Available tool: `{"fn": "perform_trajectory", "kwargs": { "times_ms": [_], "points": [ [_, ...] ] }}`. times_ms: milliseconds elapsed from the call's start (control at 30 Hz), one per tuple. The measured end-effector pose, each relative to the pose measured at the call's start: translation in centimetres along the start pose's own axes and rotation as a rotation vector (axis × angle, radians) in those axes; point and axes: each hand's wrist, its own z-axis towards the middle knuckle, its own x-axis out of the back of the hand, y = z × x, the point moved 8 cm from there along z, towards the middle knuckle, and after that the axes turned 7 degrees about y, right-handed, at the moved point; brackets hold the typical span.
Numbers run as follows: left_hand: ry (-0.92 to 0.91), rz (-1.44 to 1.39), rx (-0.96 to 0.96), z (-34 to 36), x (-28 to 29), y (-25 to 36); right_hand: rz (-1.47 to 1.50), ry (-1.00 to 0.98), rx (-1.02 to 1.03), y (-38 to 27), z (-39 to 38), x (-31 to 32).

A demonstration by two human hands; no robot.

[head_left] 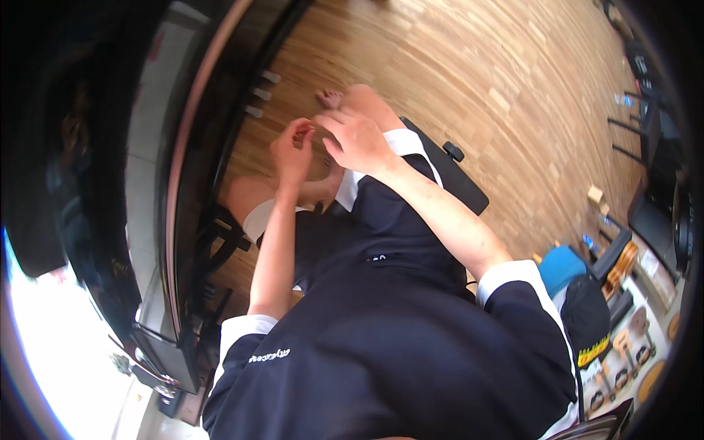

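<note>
Both my hands hover above my lap, between my bent knees, with the fingertips close together. My left hand [292,150] has its fingers curled in toward the thumb; whether a small thing is between them I cannot make out. Just to its right, my right hand [357,139] reaches over with fingers stretched forward and the thumb apart. Nothing shows in the right hand. Below them are my dark shorts [392,213] with white trim. I sit on a black bench [458,180] that has a round knob [453,151] on its side.
A glossy black piano [202,110] runs along my left, with several pale pedals [262,95] near the floor. Wooden flooring [484,66] stretches ahead and to the right. Black chairs [649,139], a blue rounded thing [562,270] and guitar-shaped items [623,343] are at the right.
</note>
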Motion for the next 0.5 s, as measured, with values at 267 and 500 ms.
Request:
{"fn": "perform_trajectory", "kwargs": {
  "times_ms": [267,500],
  "points": [
    [0.319,0.026,-0.179,-6.2,13.7,13.8,0.423,-0.251,0.041,-12.7,0.1,4.6],
    [0.410,0.035,-0.631,-12.4,22.1,32.0,0.482,-0.444,0.194,-23.2,-0.6,11.8]
  ]
}}
